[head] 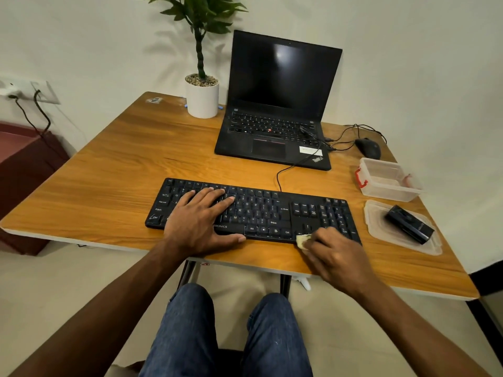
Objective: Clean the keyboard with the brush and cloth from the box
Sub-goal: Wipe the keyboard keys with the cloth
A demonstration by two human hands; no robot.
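A black keyboard (275, 210) lies across the wooden table in front of me. My left hand (201, 221) rests flat on its left half, fingers straight over the keys and thumb along the front edge. My right hand (334, 254) holds a small pale yellow cloth (302, 240) against the keyboard's front right edge, near the arrow keys; most of the cloth is hidden under the fingers. The clear plastic box (386, 178) with red clasps stands open at the right. Its lid (381, 227) lies nearer me with a black brush block (409, 223) on it.
An open black laptop (275, 104) stands behind the keyboard, its cable running to the keyboard. A potted plant (202, 97) sits at the back, a black mouse (368, 147) with cords at the back right. The table's front edge (245, 263) is just below my hands.
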